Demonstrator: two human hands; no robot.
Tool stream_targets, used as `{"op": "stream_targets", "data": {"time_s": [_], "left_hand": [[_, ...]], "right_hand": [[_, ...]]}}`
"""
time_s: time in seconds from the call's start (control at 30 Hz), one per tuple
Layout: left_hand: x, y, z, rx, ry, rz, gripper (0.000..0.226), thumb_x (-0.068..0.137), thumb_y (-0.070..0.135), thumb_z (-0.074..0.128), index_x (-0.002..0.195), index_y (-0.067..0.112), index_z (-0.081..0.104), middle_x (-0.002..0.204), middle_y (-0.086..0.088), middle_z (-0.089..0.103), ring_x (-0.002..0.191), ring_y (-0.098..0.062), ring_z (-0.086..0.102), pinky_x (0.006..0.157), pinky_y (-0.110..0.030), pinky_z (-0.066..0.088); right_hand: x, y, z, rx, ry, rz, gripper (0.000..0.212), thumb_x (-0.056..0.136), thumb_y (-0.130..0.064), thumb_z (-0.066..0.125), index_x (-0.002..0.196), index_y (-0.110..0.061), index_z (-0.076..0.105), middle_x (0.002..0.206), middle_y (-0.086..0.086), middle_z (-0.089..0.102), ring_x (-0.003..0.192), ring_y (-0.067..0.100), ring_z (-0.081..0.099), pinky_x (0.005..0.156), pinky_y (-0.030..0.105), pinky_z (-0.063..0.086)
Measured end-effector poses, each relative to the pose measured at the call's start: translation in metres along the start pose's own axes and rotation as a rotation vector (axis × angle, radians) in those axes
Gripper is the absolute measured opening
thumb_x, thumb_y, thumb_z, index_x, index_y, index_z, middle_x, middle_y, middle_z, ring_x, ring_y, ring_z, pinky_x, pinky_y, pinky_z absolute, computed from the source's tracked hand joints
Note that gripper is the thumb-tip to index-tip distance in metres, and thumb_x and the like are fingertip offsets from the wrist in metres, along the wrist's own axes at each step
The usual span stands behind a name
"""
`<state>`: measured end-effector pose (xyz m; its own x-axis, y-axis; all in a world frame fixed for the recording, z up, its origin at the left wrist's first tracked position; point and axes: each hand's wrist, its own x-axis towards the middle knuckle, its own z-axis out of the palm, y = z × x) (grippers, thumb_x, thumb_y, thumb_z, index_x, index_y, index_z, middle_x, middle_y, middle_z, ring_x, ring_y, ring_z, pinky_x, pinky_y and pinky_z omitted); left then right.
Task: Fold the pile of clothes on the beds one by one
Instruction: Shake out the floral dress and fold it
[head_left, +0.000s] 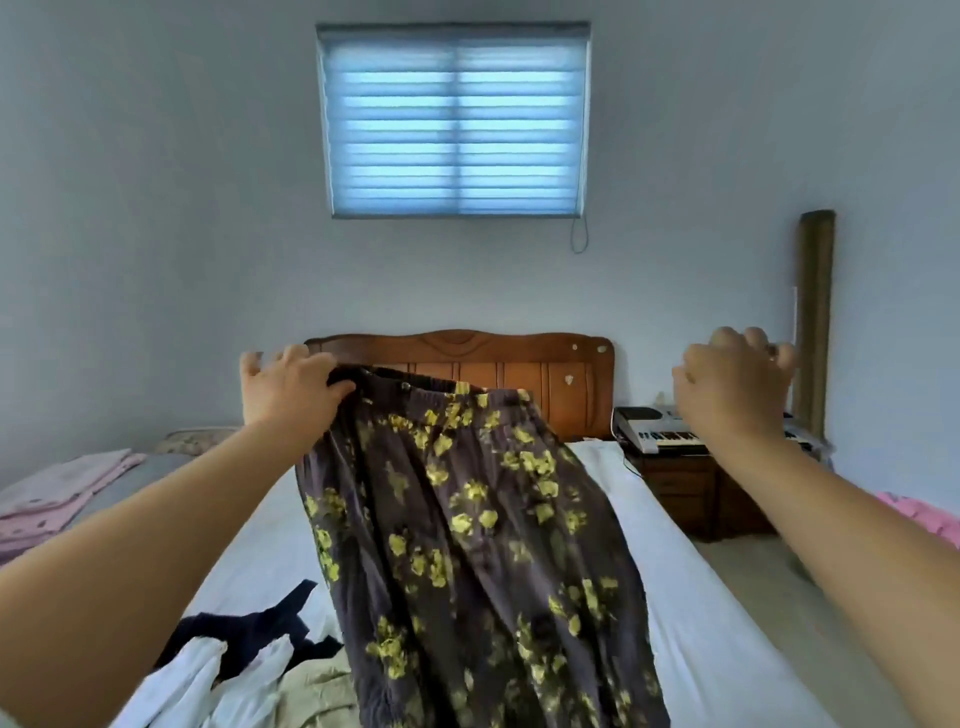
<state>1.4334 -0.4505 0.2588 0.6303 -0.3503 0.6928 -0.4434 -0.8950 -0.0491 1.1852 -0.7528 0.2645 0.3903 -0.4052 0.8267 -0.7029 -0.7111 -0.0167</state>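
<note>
Dark floral skirt (467, 530) held up by its elastic waistband — the left hand (291, 387) has a pinching grip on one corner.
The right hand (732, 384) hangs beside it, fingers loosely curled, holding nothing — below, the bed (727, 623) carries a clothes pile (249, 660).

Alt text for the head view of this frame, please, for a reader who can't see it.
A person's left hand holds up a dark skirt with yellow flowers by its elastic waistband over a white-sheeted bed, while the right hand hangs empty, fingers loosely curled. More unfolded clothes lie at lower left; a wooden headboard and a blinded window are behind.
</note>
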Motion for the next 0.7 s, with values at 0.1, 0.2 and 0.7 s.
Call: {"op": "stream_targets", "data": {"time_s": [0.1,0.2,0.7], "left_hand": [[0.008,-0.019,0.016,-0.127,-0.011,0.026,0.026,0.089,0.050,0.054,0.097,0.029,0.068,0.123,-0.002,0.045,0.120,-0.027,0.033,0.102,-0.041,0.022],[-0.003,0.001,0.036,-0.319,-0.141,0.211,0.021,0.091,0.042,0.054,0.091,0.023,0.064,0.114,0.006,0.052,0.111,-0.022,0.048,0.091,-0.037,0.042],[-0.030,0.018,0.068,-0.296,-0.152,0.674,0.027,0.096,0.045,0.045,0.091,0.020,0.050,0.086,0.011,0.042,0.077,-0.015,0.050,0.058,-0.029,0.036]], "right_hand": [[0.020,0.004,-0.008,0.254,-0.173,0.040,0.037,0.089,-0.021,0.056,0.054,-0.013,0.044,0.068,0.001,0.039,0.065,0.022,0.042,0.066,0.031,0.026],[0.003,-0.048,-0.007,0.529,-0.366,-0.080,0.034,0.083,-0.033,0.066,0.059,-0.018,0.048,0.073,-0.008,0.044,0.073,0.015,0.047,0.066,0.030,0.036],[-0.091,-0.198,0.078,1.011,-0.937,-0.211,0.048,0.073,-0.038,0.071,0.117,-0.030,0.052,0.109,-0.009,0.061,0.098,0.008,0.058,0.078,0.026,0.049]]}}
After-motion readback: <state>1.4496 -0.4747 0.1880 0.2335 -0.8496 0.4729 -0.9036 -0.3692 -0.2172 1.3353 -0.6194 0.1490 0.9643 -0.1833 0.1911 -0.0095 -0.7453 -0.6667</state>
